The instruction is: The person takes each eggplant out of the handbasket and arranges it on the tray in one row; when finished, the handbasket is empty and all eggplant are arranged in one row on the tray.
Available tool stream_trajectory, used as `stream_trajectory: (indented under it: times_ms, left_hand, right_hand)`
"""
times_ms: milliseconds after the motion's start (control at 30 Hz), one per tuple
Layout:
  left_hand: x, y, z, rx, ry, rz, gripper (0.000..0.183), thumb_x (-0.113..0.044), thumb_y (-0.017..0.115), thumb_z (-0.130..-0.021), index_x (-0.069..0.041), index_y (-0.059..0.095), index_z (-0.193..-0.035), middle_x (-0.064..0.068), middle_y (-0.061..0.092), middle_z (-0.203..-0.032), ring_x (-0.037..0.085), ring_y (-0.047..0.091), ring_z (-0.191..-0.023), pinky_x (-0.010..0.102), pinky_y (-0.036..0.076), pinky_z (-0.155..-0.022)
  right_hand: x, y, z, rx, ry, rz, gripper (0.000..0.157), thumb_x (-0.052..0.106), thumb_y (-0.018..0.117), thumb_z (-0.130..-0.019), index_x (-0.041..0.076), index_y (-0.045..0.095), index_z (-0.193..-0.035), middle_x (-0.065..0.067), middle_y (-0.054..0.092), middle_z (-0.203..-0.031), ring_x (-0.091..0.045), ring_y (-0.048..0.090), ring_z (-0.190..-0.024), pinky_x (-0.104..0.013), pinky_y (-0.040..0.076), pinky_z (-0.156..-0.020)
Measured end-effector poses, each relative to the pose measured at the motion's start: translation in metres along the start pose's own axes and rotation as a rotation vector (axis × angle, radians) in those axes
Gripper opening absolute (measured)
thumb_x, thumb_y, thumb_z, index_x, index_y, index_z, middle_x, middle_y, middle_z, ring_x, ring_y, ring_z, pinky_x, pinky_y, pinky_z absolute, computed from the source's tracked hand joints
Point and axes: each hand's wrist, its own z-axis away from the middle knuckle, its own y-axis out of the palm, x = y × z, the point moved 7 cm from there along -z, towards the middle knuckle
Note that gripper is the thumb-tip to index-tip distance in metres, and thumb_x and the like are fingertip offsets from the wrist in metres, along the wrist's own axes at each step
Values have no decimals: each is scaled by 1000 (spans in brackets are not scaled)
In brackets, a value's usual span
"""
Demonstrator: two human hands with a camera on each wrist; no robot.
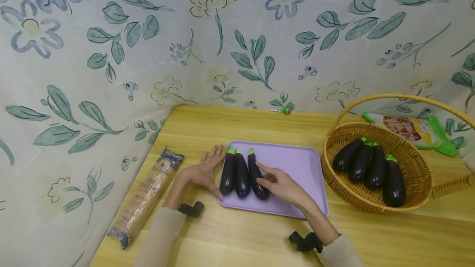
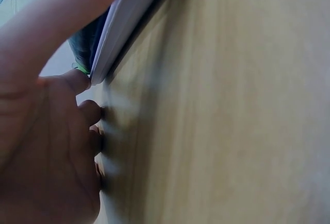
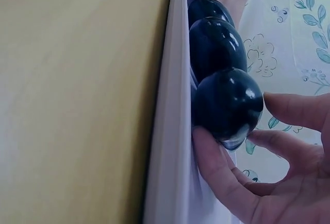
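Holding of the third eggplant by its side on the purple tray

The third eggplant is laid on the tray, its green cap turned to the far edge. Its right side is held by the bent fingers of the right hand, with the thumb low near the tray; how firmly it is pressed cannot be told. By its glossy skin, it can be judged moderately heavy, firm, rather slippery and easily bruised. It would best be taken around the thick middle, while the thin cap end should be spared from pulling.

To its left, two other eggplants are lined up. The left hand is placed at the left rim, its fingers spread and its thumb by the near corner. Farther out, more eggplants are kept in the wicker basket, and a long wrapped pack is laid on the counter.
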Motion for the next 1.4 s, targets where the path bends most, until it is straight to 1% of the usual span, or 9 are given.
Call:
stream_trajectory:
  times_ms: [200, 400, 533, 767, 900, 1033, 1167, 1300, 1400]
  left_hand:
    - [1, 0, 2, -8, -2, 1, 159, -44, 100, -58, -8, -13, -165, 18, -24, -171, 38, -22, -159, 61, -12, -128]
    - [1, 0, 4, -7, 1, 19, 159, -44, 100, -58, -10, -13, -165, 18, -23, -171, 38, -22, -159, 61, -12, -128]
    - [1, 0, 3, -11, 2, 14, 158, -45, 100, -59, -10, -12, -165, 17, -23, -171, 38, -22, -159, 61, -12, -129]
    - [1, 0, 2, -8, 3, 8, 158, -45, 99, -59, -10, -12, -165, 17, -24, -171, 37, -22, -159, 60, -12, -129]
    - [2, 1, 1, -6, 0, 1, 158, -45, 99, -59, -10, -13, -165, 17, -25, -171, 36, -22, -159, 60, -12, -129]
    - [-2, -1, 0, -4, -5, 0, 158, -45, 99, -59, -10, -13, -165, 17, -25, -171, 36, -23, -159, 60, -12, -129]
    - [-5, -1, 0, -8, -1, -3, 158, -45, 99, -60, -8, -13, -164, 19, -24, -170, 39, -22, -159, 61, -12, -129]
    - [-7, 0, 1, -6, 6, -2, 157, -44, 99, -60, -4, -11, -164, 22, -22, -170, 42, -21, -158, 63, -11, -128]
    - [-9, 0, 1, -6, -1, -3, 156, -43, 99, -60, -4, -10, -164, 21, -21, -171, 41, -21, -158, 63, -11, -128]
  right_hand:
    - [-1, -1, 0, -14, 7, 29, 60, 30, 64, -103, 18, 43, -159, -9, 68, -109, -17, 63, -98, -30, 50, -75]
    - [1, -1, 0, -15, 0, 59, 63, 30, 66, -102, 17, 43, -159, -7, 68, -100, -15, 59, -84, -28, 48, -65]
    - [2, 0, -1, -1, -21, 60, 63, 28, 66, -102, 16, 42, -159, -7, 68, -96, -15, 58, -79, -26, 47, -63]
    - [3, -1, -1, 0, -28, 85, 61, 29, 63, -104, 16, 41, -159, -7, 68, -101, -14, 60, -86, -29, 49, -68]
    - [4, -2, -1, 7, -30, 82, 62, 31, 63, -104, 16, 40, -160, -6, 69, -99, -15, 59, -84, -29, 49, -68]
    - [3, -12, 2, 3, -42, 121, 65, 37, 62, -104, 15, 39, -161, -4, 71, -101, -14, 62, -88, -31, 52, -74]
    - [2, -30, 13, -28, -47, 162, 66, 40, 62, -104, 13, 40, -160, -4, 71, -108, -17, 64, -101, -36, 54, -87]
    - [3, -51, 30, -60, -35, 153, 64, 41, 63, -103, 11, 45, -157, -6, 70, -114, -20, 63, -109, -35, 53, -87]
    - [10, -73, 48, -72, -66, 164, 62, 42, 61, -103, 11, 48, -155, -7, 69, -121, -19, 63, -110, -32, 55, -87]
